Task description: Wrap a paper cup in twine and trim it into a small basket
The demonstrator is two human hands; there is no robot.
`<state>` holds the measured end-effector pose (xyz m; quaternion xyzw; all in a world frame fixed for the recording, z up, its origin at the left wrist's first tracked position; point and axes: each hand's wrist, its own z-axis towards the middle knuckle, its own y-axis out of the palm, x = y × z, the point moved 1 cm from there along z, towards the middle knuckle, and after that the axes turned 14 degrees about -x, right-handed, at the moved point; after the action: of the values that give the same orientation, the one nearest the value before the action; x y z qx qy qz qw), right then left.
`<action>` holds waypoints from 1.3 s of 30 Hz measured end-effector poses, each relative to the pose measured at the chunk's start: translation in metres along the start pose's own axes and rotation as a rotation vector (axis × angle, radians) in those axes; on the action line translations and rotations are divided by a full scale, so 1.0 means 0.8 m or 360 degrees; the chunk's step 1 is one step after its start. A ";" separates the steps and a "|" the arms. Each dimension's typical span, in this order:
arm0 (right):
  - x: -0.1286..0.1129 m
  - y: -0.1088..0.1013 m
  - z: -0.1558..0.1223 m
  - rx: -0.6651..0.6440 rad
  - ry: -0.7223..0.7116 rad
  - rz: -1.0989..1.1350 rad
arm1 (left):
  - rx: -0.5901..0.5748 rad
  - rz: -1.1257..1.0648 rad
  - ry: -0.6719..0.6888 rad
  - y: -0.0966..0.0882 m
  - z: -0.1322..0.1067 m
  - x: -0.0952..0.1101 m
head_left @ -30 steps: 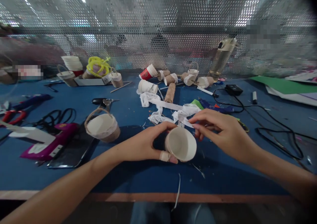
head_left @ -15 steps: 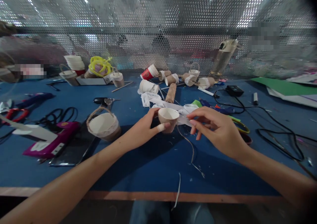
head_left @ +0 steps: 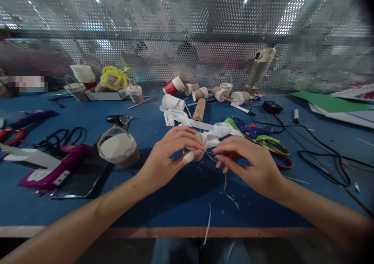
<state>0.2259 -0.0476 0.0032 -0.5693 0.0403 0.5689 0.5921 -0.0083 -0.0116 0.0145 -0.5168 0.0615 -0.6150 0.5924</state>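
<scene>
My left hand [head_left: 178,147], with a beige bandage on its thumb, is closed around a small twine-wrapped paper cup [head_left: 203,140]. Its fingers cover most of the cup, which is tilted. Just right of the cup, the fingertips of my right hand [head_left: 233,155] come together in a pinch; what they hold, if anything, is hidden. Thin brown twine [head_left: 225,184] runs from near the cup, behind those fingertips, and down over the table. Crumpled white fabric strips [head_left: 217,131] lie just behind both hands. A finished-looking cup basket [head_left: 118,149] with a twine handle stands left of my left hand.
Several wrapped cups [head_left: 200,94] and a roll of twine [head_left: 199,109] lie at the back. At right are a blue glue gun [head_left: 251,129], yellow-handled scissors [head_left: 274,145] and black cable [head_left: 324,155]. At left sits a magenta device [head_left: 55,170] on a dark tablet [head_left: 82,182].
My left hand's fingers have come over the cup's rim, and the cup has tipped so its opening no longer shows. My right hand has moved slightly left, closer to it.
</scene>
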 end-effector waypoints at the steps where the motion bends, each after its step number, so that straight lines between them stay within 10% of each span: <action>1: -0.001 0.000 0.000 -0.0003 -0.0015 -0.0047 | 0.0017 -0.0016 -0.0003 0.000 0.000 0.000; 14: 0.001 -0.016 -0.019 0.0063 0.0068 -0.0140 | 0.0339 -0.0504 -0.0203 -0.005 -0.005 -0.003; 39: 0.001 -0.035 -0.016 0.0082 0.0165 -0.0452 | 0.0367 -0.0629 -0.0250 -0.007 -0.005 0.000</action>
<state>0.2539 -0.0483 0.0155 -0.5825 0.0045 0.4480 0.6782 -0.0150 -0.0116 0.0168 -0.4938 -0.1577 -0.6799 0.5186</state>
